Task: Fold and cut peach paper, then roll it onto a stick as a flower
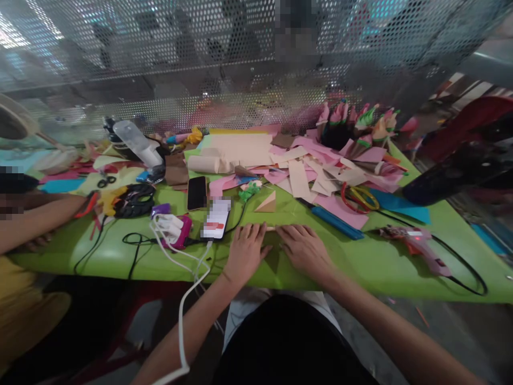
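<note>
A thin pale rolled strip [271, 229], apparently paper, lies on the green tabletop with its middle showing between my hands. My left hand [247, 248] rests over its left end, fingers stretched forward and thumb apart. Over the right end, my right hand [302, 248] lies flat with its fingers extended; both hands touch the strip. What is under the fingers is hidden. Just beyond them sits a small folded peach paper triangle [266, 203]. A green-and-pink paper flower [250, 190] lies a little farther back.
Left of my hands are a lit phone [216, 219], a dark phone [196, 193] and a pink power strip [182, 232] with white cables. Rightward lie a blue cutter [336, 222] and a pink glue gun [425, 247] on a cord. Paper scraps [300, 179] cover the back. Another person's forearm [44, 216] rests at left.
</note>
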`<action>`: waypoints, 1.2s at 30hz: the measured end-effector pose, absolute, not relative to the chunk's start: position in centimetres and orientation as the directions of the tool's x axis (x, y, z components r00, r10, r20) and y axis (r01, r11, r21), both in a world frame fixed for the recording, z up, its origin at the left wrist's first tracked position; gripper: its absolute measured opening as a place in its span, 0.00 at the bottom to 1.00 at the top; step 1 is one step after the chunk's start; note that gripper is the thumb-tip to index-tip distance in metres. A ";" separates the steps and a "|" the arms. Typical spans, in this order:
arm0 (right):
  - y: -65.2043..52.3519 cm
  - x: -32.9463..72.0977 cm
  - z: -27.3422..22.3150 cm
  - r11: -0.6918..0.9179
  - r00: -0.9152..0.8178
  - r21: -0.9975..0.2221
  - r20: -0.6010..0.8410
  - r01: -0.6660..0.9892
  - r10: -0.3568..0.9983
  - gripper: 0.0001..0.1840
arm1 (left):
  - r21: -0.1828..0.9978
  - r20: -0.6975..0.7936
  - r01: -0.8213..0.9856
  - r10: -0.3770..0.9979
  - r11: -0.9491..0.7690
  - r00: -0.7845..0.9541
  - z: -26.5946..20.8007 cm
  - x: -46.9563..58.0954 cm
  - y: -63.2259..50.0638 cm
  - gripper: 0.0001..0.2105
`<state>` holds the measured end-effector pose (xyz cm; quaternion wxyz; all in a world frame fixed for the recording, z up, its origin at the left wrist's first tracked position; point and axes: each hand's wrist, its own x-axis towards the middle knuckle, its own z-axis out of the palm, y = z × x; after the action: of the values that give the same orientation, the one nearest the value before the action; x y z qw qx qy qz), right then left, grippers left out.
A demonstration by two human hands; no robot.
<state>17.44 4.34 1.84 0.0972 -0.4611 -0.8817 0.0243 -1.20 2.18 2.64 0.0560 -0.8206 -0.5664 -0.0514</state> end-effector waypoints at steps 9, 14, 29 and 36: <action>4.2 17.6 1.8 0.584 -0.569 -0.109 0.142 0.804 0.810 0.21 | -0.035 0.153 0.935 0.923 -0.353 0.354 2.5 -1.2 1.9 0.25; 4.3 17.6 1.8 0.573 -0.555 -0.116 0.157 0.811 0.817 0.21 | -0.024 0.151 0.940 0.928 -0.341 0.340 2.5 -1.1 2.1 0.25; 4.1 17.9 1.8 0.574 -0.556 -0.152 0.147 0.805 0.818 0.21 | -0.016 0.116 0.944 0.937 -0.331 0.330 2.5 -1.0 1.6 0.26; 3.4 19.2 0.5 0.595 -0.544 -0.261 0.245 0.760 0.803 0.20 | 0.079 0.133 0.952 0.949 -0.297 0.285 1.6 -1.6 -0.4 0.26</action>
<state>19.24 3.37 0.50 0.1712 -0.4457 -0.8765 0.0619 -1.63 -0.42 1.61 0.0078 -0.8014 -0.5930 -0.0771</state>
